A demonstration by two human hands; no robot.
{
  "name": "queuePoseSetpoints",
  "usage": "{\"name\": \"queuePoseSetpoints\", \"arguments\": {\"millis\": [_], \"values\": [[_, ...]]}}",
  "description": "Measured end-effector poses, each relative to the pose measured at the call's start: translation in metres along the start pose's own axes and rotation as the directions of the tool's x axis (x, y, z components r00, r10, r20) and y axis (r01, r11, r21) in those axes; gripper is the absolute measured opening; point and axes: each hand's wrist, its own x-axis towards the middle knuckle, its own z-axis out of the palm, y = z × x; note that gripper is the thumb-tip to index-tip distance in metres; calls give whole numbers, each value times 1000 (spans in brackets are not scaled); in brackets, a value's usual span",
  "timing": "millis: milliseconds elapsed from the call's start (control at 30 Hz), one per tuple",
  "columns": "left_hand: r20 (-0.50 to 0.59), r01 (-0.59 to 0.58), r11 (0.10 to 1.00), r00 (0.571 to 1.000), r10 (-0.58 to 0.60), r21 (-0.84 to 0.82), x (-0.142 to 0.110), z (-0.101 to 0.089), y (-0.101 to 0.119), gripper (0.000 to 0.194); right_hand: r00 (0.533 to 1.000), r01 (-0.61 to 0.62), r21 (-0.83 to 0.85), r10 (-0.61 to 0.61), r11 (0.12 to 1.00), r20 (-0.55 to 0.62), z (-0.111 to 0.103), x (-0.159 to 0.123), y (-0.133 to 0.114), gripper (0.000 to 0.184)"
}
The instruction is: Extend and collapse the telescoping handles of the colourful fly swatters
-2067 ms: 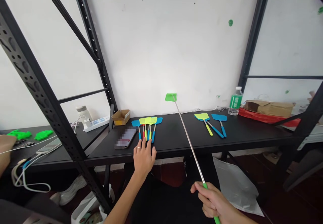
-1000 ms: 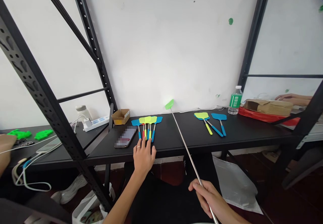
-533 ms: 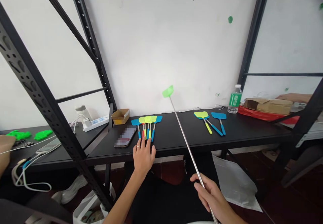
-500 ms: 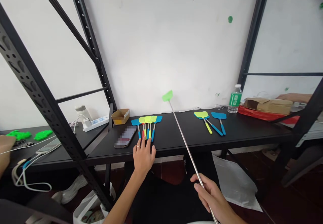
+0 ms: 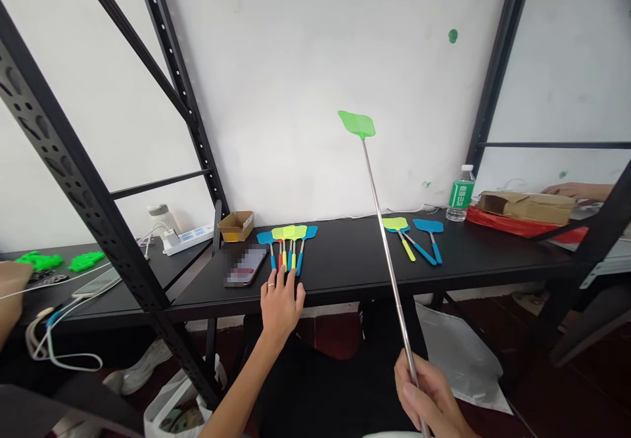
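In my right hand (image 5: 428, 392) is a fly swatter (image 5: 358, 125) with a green head and a long, extended metal rod. Its head is raised in front of the wall, and my fingers are wrapped round the rod's lower part. My left hand (image 5: 282, 303) lies palm down at the table's front edge, fingers spread. Its fingertips are by the handles of a fanned group of short fly swatters (image 5: 290, 234), yellow and blue, one with a red handle. Farther right on the table lie several more fly swatters (image 5: 428, 227), yellow and blue.
A phone (image 5: 245, 267) lies left of the fanned group, with a small cardboard box (image 5: 236, 226) behind it. A water bottle (image 5: 461, 194) stands at the back right, near a brown carton (image 5: 527, 206). Black metal posts (image 5: 83, 155) frame the table. Another person's hand (image 5: 564, 190) is beyond the carton.
The green swatter head has risen and swung right, and its rod is more upright. My right hand has moved slightly right and closed more round the rod. My left hand stays put.
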Motion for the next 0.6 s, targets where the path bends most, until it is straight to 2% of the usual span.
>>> {"name": "queuePoseSetpoints", "arguments": {"millis": [100,200,300,400,467,600], "values": [[2,-4,1000,1000,4,2,0,0,0,43,994,86,2,-86,996,68,-1,1,6,53],[-1,-5,1000,1000,5,-3,1,-1,0,43,996,47,89,-54,995,75,-1,-1,4,59],[3,-10,1000,1000,10,7,1,-2,0,43,999,-7,179,-2,984,53,0,-6,-6,57],[4,-13,1000,1000,13,15,1,-2,0,44,997,32,272,-50,962,60,0,-8,-15,57],[0,-11,1000,1000,11,17,1,-2,0,44,996,42,286,-61,957,60,-1,-8,-18,58],[-10,-11,1000,1000,11,15,0,-1,0,43,992,-43,222,15,974,127,0,-11,-14,57]]}}
